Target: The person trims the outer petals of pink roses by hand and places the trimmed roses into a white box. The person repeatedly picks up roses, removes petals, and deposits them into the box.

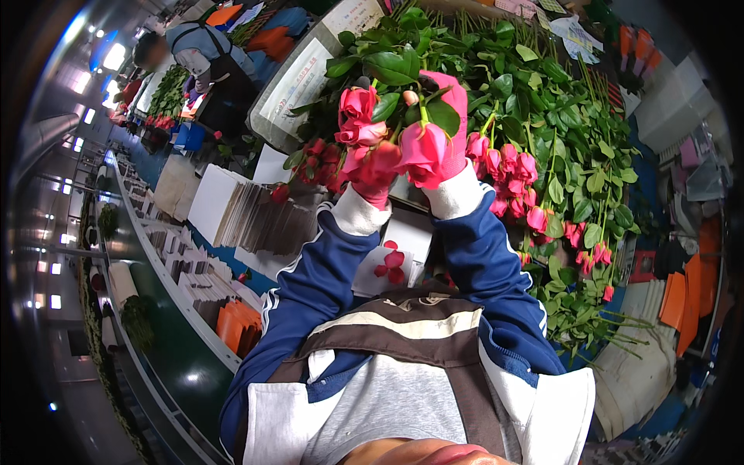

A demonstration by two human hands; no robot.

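Both my hands wear pink gloves with dark parts at the fingers. My left hand is mostly hidden behind a few pink roses, which it holds with the heads towards me. Close beside it, my right hand is closed around the stem of a larger pink rose, whose head hangs over the wrist side. Green leaves cover part of the fingers. A big heap of leafy rose stems lies beyond and to the right, with a cluster of pink rose heads next to my right forearm.
Darker red roses lie left of my hands. Stacked cardboard sheets stand at the left, before a green conveyor belt. Loose petals rest on white card below my hands. Another person works at the upper left.
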